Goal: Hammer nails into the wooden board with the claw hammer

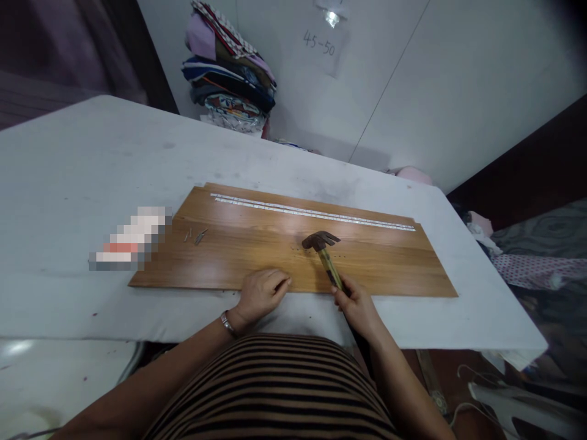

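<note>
A long wooden board (257, 256) lies across a white table (82, 177). My right hand (355, 304) is closed round the yellow handle of a claw hammer (323, 247), whose head rests on the board near a row of small dark dots. At the board's near edge rests my left hand (261, 294), fingers curled and pressing down; whether it holds anything I cannot tell. Two thin pale strips (312, 212) run along the far side of the board. A few loose nails (196, 236) lie at its left end.
A blurred-out white and red object (131, 239) lies on the table left of the board. A stack of folded cloth (229, 73) leans against the wall behind. More fabric (532, 269) sits to the right of the table, below its edge.
</note>
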Available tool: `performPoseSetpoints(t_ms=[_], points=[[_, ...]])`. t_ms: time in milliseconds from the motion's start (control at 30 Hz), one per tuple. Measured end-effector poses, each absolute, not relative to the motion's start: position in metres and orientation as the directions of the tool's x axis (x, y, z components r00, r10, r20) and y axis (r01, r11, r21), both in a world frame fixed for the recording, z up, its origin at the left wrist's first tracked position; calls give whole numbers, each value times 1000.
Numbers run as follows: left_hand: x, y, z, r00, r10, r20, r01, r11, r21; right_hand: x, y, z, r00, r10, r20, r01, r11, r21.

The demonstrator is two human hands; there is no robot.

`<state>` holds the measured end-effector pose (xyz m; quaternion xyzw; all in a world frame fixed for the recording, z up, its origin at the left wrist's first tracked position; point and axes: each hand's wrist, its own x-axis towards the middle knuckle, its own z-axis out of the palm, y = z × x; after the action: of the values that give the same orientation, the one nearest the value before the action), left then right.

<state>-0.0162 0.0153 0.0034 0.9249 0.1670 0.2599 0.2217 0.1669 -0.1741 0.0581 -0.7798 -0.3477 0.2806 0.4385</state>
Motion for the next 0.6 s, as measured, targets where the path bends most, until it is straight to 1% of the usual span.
performPoseSetpoints(t_ms=[133, 333, 467, 600], points=[[-16, 15, 2, 802, 419, 425, 186, -852, 489, 166, -175, 56, 593, 794, -135, 299, -373, -878], [-16, 15, 2, 807, 425, 409, 198, -848, 492, 166, -175, 57, 582, 798, -154, 306, -392, -868], [-16, 15, 2, 812, 429, 397, 205, -845, 494, 166, -175, 57, 594, 791, -145, 296, -382, -875], [-16, 15, 2, 804, 424, 416, 202, -854, 480, 167, -174, 57, 605, 785, -133, 294, -375, -879]])
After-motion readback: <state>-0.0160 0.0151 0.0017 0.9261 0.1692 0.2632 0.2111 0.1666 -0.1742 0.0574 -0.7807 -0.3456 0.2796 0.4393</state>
